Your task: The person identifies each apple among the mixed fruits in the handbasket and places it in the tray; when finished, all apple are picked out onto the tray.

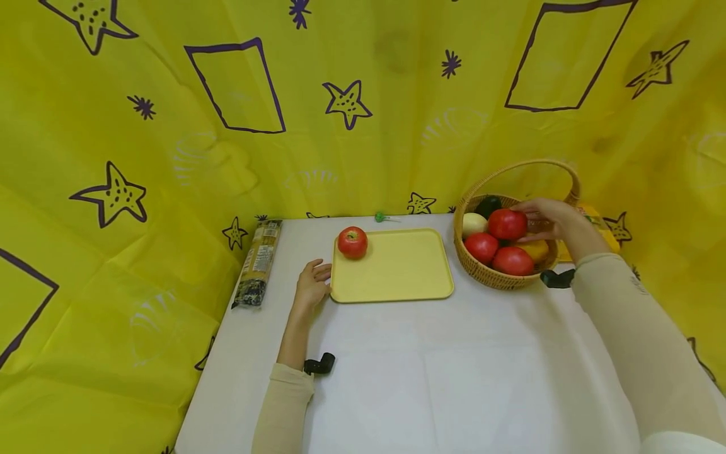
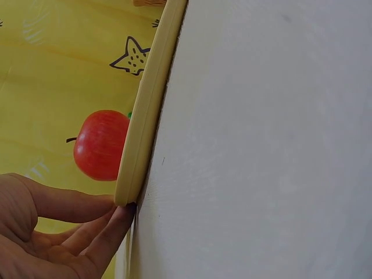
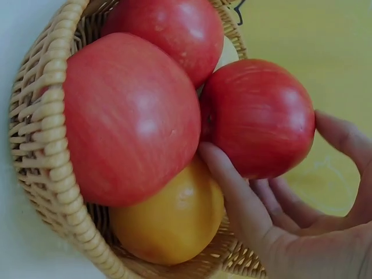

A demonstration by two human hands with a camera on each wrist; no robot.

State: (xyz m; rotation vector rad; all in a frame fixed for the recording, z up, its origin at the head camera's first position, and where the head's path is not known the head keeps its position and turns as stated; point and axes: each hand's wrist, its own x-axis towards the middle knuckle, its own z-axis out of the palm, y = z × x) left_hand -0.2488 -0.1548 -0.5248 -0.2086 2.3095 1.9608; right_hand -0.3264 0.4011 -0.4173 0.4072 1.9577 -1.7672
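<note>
My right hand (image 1: 547, 217) reaches into the wicker basket (image 1: 493, 277) and grips a red apple (image 3: 258, 119) between thumb and fingers. That apple sits highest, touching other fruit. Two more red apples (image 3: 131, 119) lie beside it, along with a yellow-orange fruit (image 3: 174, 215), a pale round one (image 1: 473, 225) and a dark green one (image 1: 488, 205). At the left edge of the yellow tray (image 1: 397, 271), my left hand (image 1: 313, 284) pinches the rim, thumb above and fingers at the underside. One red apple (image 1: 352, 243) stands stem up in the tray's back left corner.
A long plastic packet (image 1: 258, 265) lies at the table's left edge. Behind the tray is a small green-headed item (image 1: 381, 217). A yellow package (image 1: 598, 230) is partly hidden behind the basket. Yellow patterned cloth (image 1: 351, 164) hangs around the white table (image 1: 397, 378).
</note>
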